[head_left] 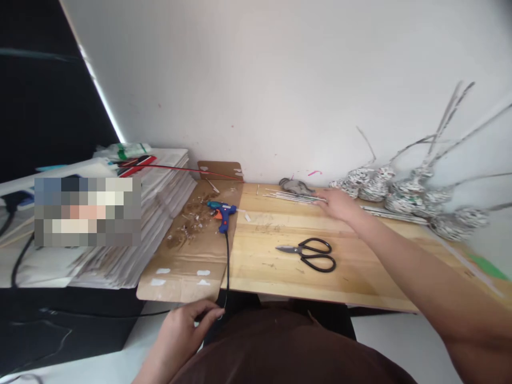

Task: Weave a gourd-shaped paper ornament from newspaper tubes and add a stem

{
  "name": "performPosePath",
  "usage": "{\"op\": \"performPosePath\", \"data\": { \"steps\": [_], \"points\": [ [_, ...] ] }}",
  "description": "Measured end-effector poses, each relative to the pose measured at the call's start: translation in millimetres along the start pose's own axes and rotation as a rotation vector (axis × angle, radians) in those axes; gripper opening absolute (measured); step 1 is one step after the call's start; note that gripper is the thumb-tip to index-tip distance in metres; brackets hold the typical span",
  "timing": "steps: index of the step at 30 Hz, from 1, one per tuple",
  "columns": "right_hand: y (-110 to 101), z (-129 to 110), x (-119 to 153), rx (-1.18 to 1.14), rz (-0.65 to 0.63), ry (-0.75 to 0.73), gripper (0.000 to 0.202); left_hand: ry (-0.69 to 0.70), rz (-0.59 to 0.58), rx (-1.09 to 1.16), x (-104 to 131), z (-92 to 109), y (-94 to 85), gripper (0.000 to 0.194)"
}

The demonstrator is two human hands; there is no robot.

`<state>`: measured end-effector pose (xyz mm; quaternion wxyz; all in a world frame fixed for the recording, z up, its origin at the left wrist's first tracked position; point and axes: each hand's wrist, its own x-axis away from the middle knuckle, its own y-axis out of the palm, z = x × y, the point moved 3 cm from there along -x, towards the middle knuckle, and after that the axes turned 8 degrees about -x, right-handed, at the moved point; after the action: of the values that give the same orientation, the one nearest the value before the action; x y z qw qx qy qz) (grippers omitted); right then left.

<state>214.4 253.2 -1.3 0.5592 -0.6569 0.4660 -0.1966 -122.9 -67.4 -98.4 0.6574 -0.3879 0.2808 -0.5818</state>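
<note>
My right hand (334, 204) reaches to the back of the wooden table (256, 266), its fingers closed at the right end of a bundle of thin paper sticks (292, 197). A grey cloth-like item (296, 186) lies just behind the sticks. My left hand (192, 322) is below the front edge, thumb and fingers pinched on the black cable (227, 266) of the blue glue gun (226, 214). The glue gun rests across the edge of the brown cardboard (192, 253). Black-handled scissors (306, 253) lie in the middle of the table, blades pointing left.
Several woven paper objects (374, 189) with long stems stand at the back right. More paper rolls (394, 215) lie before them. On the left is a tall stack of papers (160, 213) with a red tool (138, 166) on top. A wall rises behind.
</note>
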Motion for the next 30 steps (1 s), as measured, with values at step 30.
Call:
{"op": "performPosePath", "data": {
  "steps": [30],
  "points": [
    [13,81,111,0.027,0.229,0.328,0.029,-0.202,0.34,-0.295,2,-74,-60.7,0.028]
  ]
}}
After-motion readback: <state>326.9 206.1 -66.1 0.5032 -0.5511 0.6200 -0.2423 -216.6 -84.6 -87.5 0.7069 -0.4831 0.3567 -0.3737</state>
